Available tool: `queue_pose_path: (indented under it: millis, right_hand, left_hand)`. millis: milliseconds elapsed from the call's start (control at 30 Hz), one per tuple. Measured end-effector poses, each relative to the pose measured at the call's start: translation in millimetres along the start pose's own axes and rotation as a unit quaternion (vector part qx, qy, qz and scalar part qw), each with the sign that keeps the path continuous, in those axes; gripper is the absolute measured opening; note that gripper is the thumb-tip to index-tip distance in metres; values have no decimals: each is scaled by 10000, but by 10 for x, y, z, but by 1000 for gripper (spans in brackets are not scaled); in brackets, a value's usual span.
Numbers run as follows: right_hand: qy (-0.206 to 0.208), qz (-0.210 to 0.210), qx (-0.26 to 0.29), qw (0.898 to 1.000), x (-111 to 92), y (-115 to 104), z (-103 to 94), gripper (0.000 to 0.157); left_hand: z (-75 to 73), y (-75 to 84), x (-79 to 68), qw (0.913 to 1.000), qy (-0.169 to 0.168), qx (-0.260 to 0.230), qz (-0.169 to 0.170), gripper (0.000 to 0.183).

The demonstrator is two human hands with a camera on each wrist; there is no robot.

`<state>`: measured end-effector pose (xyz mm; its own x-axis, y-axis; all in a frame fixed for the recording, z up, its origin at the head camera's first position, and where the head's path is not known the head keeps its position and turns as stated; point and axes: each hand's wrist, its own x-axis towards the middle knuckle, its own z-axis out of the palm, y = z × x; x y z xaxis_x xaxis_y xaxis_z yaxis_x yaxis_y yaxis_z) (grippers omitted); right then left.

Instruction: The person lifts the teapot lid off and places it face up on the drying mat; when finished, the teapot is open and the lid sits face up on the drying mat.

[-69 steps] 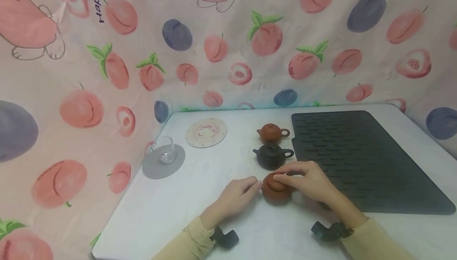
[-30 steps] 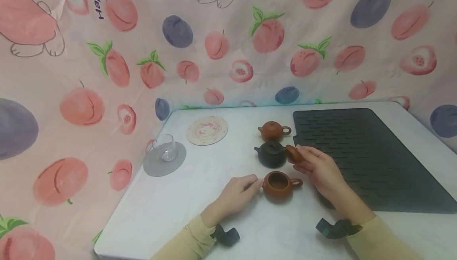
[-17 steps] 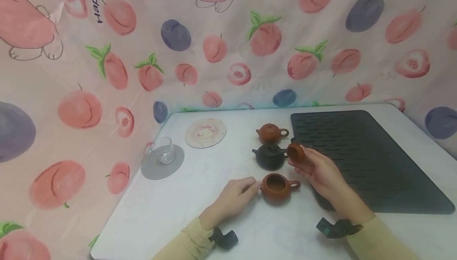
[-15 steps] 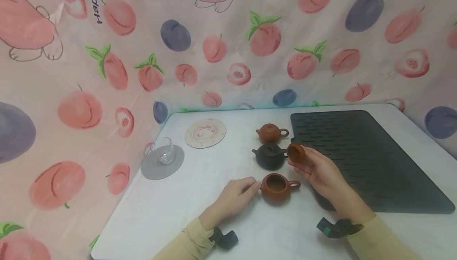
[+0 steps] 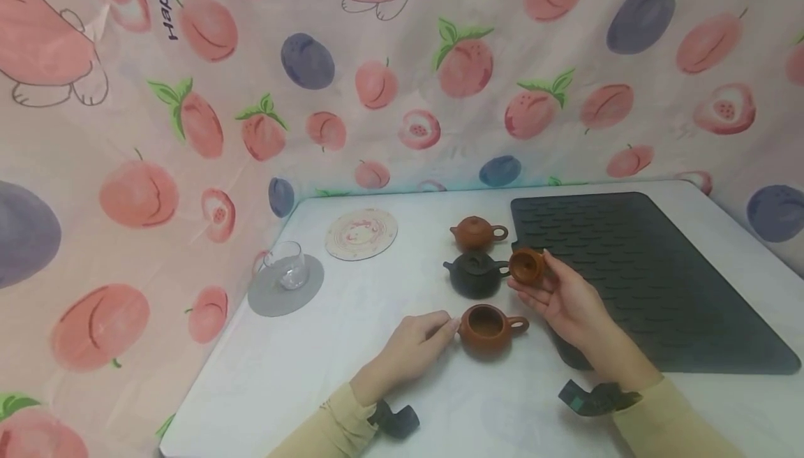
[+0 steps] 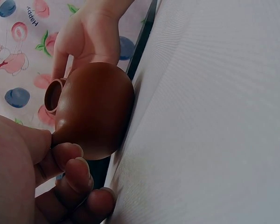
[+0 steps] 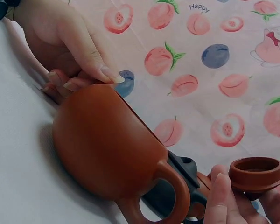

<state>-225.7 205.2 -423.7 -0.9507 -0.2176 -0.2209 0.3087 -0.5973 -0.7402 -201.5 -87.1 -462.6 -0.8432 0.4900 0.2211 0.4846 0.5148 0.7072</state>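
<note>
A round reddish-brown clay teapot (image 5: pixel 485 341) stands uncovered on the white table, its opening upward and its handle to the right. My left hand (image 5: pixel 408 346) pinches the spout between thumb and fingers, as the left wrist view shows beside the teapot body (image 6: pixel 97 105). Up and to the right of the pot, my right hand (image 5: pixel 573 308) holds the teapot lid (image 5: pixel 526 267) in its fingers. The lid's hollow underside faces me. In the right wrist view, the lid (image 7: pixel 256 173) sits rim up above the fingers.
Behind the open pot stand a black teapot (image 5: pixel 475 276) and a second brown teapot (image 5: pixel 474 233), both lidded. A dark ridged mat (image 5: pixel 628 283) covers the right side. At left are a glass cup (image 5: pixel 294 266) on a grey coaster (image 5: pixel 266 297) and a patterned round coaster (image 5: pixel 362 234).
The right hand has lifted the lid off the teapot, moved it up and right, and turned its underside toward me. The left hand has stayed at the spout.
</note>
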Motion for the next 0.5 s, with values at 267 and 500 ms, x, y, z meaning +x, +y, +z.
queue_pose_path:
  millis: [267, 500]
  right_hand:
    - [-84, -111, 69, 9999, -6, -28, -13, 52]
    - [187, -247, -239, 9992, -3, -33, 4, 41]
  left_hand:
    - [13, -17, 3, 10000, 16, 5, 40, 38]
    - [-1, -3, 4, 10000, 18, 2, 47, 37]
